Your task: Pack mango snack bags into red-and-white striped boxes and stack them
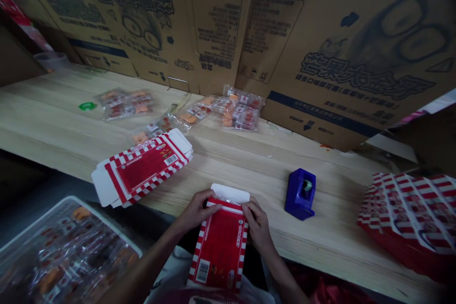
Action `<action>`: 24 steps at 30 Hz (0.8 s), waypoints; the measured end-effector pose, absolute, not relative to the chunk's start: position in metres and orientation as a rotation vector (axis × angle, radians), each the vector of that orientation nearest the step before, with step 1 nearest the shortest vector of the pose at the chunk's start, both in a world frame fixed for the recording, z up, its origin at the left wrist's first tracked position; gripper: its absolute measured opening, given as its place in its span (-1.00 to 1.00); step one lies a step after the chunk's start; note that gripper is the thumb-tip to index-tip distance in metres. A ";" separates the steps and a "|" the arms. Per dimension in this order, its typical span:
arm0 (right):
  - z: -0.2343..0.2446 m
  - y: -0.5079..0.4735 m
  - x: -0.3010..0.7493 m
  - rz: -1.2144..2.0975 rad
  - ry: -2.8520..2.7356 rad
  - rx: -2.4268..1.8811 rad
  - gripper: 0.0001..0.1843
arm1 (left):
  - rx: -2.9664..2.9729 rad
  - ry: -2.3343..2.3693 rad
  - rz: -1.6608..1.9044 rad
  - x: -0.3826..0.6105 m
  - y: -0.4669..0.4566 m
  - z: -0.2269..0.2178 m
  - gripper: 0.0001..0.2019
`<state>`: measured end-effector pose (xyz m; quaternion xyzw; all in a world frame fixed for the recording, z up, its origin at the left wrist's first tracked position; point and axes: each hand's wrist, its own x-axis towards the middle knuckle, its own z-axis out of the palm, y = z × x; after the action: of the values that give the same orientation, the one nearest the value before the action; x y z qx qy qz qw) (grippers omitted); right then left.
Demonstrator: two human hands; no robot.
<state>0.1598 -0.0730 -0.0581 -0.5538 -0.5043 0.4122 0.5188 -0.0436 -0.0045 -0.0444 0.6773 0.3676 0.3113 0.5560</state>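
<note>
Because the left hand [195, 210] and right hand [258, 224] pinch the upper corners of a red-and-white striped carton [218, 247] at the near edge of the wooden table [331, 247], its long axis points toward the person, with the white end flap [230, 194] standing between the hands.

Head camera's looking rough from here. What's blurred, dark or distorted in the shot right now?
Head view: the left hand, right hand and red-and-white box look fairly sharp; the tray of packets at lower left is blurred, with glare on the wrappers; corners fall dark, shadowing the stack of flat cartons; wide-angle distortion bends the table edge.
</note>
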 end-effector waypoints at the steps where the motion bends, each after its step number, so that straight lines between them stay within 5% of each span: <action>1: -0.058 -0.073 0.160 0.988 -1.207 -1.325 -0.70 | 1.595 0.865 0.726 -0.044 -0.004 -0.045 -0.78; 7: -0.062 -0.073 0.160 0.967 -1.163 -1.373 -0.66 | 1.508 0.865 0.749 -0.041 -0.009 -0.054 -0.76; 11: -0.064 -0.073 0.162 0.966 -1.136 -1.377 -0.66 | 1.275 0.851 0.818 -0.039 -0.018 -0.061 -0.51; 16: -0.068 -0.075 0.164 1.025 -1.079 -1.381 -0.77 | 1.283 0.839 0.797 -0.041 -0.013 -0.066 -0.72; 24: -0.061 -0.071 0.166 1.054 -1.267 -1.337 -0.68 | 1.205 0.783 0.789 -0.039 -0.009 -0.057 -0.75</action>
<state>0.1659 -0.0714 -0.0613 -0.5500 -0.5212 0.4336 0.4877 -0.0395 -0.0095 -0.0567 0.5373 0.3490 0.3516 0.6826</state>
